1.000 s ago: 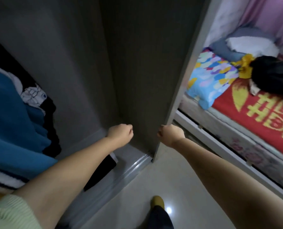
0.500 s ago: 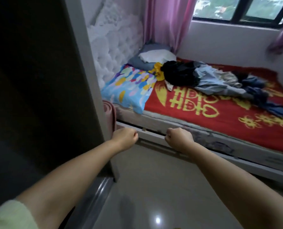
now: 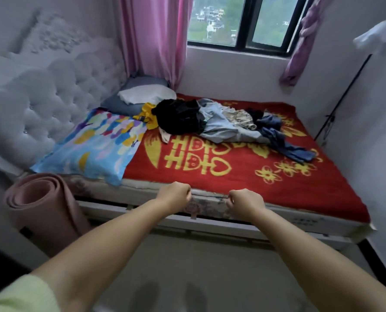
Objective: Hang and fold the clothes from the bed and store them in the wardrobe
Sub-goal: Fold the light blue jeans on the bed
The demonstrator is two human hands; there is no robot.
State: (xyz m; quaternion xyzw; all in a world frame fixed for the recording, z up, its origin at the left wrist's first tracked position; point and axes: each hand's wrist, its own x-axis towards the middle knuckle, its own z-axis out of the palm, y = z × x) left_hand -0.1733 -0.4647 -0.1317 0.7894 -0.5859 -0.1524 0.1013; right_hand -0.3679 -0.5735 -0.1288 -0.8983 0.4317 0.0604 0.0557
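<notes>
In the middle of the frame, I see my two fists by the bed (image 3: 210, 200).
My left hand (image 3: 175, 194) and right hand (image 3: 246, 202) are curled tight, holding nothing; the clothes (image 3: 219, 123) lie piled above them.

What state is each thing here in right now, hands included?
left hand: fist curled, holding nothing
right hand: fist curled, holding nothing
clothes pile: heaped, unfolded, on the bed
red blanket: spread flat
colourful pillow: lying flat
pink mat: rolled up
pink curtain: drawn aside
</notes>
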